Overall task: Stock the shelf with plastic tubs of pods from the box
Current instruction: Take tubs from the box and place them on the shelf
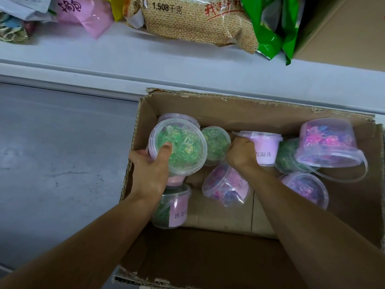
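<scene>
An open cardboard box (239, 105) on the floor holds several clear plastic tubs of pods with pink labels. My left hand (150, 172) grips a tub of green pods (181, 147) at the box's left side, thumb on its clear lid, the tub tilted toward me. My right hand (241, 153) grips a pink-labelled tub (264, 147) near the box's middle, fingers curled at its rim. Another green tub (216, 144) sits between the two. A tub of pink and purple pods (327, 142) lies tilted at the right. The white shelf (145, 53) runs just behind the box.
On the shelf lie a large tan sack (198, 17), a green bag (273, 28), a pink bag (87, 13) and a cardboard carton (343, 34) at the right. Grey floor (62, 153) extends left of the box. More tubs lie on their sides in the box.
</scene>
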